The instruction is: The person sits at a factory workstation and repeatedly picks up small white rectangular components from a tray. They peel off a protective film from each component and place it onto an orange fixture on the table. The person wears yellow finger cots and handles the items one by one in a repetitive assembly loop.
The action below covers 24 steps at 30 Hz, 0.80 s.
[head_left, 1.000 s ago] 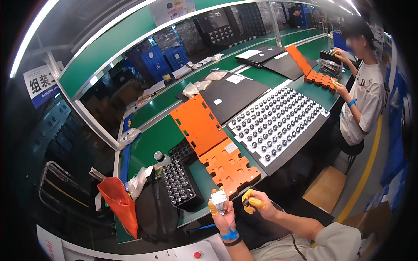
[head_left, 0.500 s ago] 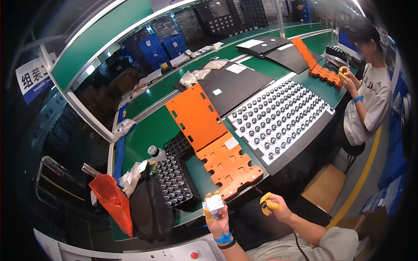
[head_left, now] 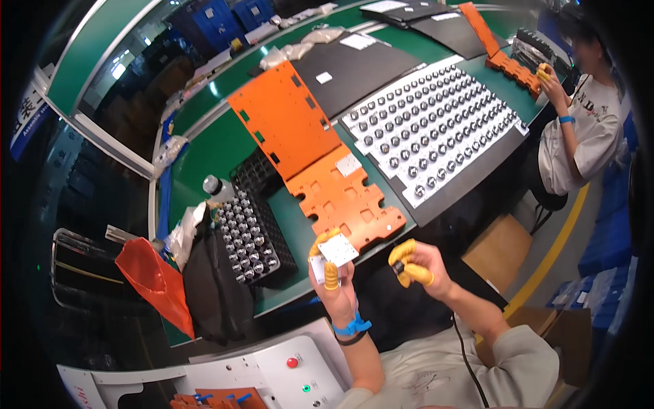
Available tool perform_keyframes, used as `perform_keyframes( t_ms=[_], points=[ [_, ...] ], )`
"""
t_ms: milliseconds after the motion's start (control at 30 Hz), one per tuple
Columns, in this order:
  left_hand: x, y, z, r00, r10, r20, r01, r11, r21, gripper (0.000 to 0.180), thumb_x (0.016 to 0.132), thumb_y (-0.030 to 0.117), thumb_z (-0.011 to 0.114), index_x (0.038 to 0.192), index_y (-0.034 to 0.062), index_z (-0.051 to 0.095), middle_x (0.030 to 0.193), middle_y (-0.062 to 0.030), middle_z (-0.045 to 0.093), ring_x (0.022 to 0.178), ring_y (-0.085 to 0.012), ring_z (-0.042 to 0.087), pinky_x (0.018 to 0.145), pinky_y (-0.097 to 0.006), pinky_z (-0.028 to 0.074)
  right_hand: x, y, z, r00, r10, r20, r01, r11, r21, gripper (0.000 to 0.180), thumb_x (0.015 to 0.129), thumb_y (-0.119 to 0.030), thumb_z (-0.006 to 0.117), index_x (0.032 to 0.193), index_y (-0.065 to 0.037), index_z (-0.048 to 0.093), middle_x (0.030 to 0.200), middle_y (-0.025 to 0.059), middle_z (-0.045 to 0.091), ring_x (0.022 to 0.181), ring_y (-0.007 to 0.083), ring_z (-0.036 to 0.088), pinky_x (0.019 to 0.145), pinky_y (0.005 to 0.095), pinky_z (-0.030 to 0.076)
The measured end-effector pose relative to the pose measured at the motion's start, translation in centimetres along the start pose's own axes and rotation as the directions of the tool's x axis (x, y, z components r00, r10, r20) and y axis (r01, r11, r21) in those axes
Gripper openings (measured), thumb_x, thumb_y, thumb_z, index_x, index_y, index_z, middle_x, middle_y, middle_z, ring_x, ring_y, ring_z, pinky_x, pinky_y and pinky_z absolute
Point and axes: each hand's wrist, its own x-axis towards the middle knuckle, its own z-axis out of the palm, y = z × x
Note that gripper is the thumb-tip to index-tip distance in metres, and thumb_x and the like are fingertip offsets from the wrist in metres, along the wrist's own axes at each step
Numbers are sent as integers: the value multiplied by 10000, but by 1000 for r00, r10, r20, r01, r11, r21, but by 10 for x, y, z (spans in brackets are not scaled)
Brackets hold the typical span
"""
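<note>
Yellow finger covers are on the fingertips of both my hands. My left hand [head_left: 334, 292], with a blue band at its wrist, is closed around white square circuit boards [head_left: 338, 249]; one lies across another, and how many there are I cannot tell. Between the fingers of my right hand [head_left: 428, 267] is a small black round part [head_left: 398, 268]. Just beyond my left hand lies an orange fixture base [head_left: 351, 204] with notches and pockets. Its orange lid [head_left: 289, 119] stands raised behind it. A small white board [head_left: 348, 165] rests on the base's far edge.
A white sheet of boards [head_left: 436, 123] bears many black round parts on the green bench. Left are a black tray [head_left: 278, 249] of round parts, a clear bottle [head_left: 214, 185] and an orange bag [head_left: 153, 276]. A co-worker [head_left: 579, 129] sits right. A white machine [head_left: 266, 371] stands below.
The view has shifted, so the bench things sit higher and further left. Both my hands have come up nearer the fixture's front edge, still holding the boards and the black part.
</note>
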Motion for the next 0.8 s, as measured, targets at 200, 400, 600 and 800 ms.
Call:
perform_keyframes(
  t_ms=[200, 400, 600, 800],
  points=[
    [-10, 5, 19, 999, 25, -22, -22, 991, 131, 572, 935, 354, 607, 1367, 20, 436, 1280, -126, 574, 770, -34, 519, 580, -143, 382, 32, -36, 14, 947, -254, 198, 318, 837, -446, 346, 780, 17, 720, 1115, -21, 643, 635, -27, 542, 517, 20, 423, 484, 196, 336],
    [-17, -2, 16, 995, 78, 58, -88, 977, 192, 653, 880, 394, 701, 1335, -2, 450, 1235, -148, 596, 845, -72, 581, 571, -145, 418, 48, -52, 15, 920, -210, 330, 380, 683, -624, 331, 810, -35, 739, 1131, -7, 661, 602, 0, 525, 479, 44, 412, 450, 224, 328],
    [-9, -1, 18, 970, 205, 131, -241, 869, 432, 661, 827, 411, 759, 1266, -22, 521, 1182, -129, 622, 980, -145, 595, 786, -238, 480, 49, -55, 13, 922, -200, 331, 381, 610, -695, 320, 809, -40, 740, 1121, -12, 677, 623, 41, 568, 473, 67, 420, 459, 231, 349],
    [-15, 14, 34, 961, 234, 144, -274, 765, 582, 657, 761, 384, 823, 1220, -18, 578, 1166, -110, 626, 1019, -176, 583, 922, -303, 452, 43, -63, 16, 965, -120, 231, 254, 636, -729, 245, 839, -115, 738, 1030, 16, 662, 664, 134, 631, 513, 197, 587, 509, 291, 456]
  ],
)
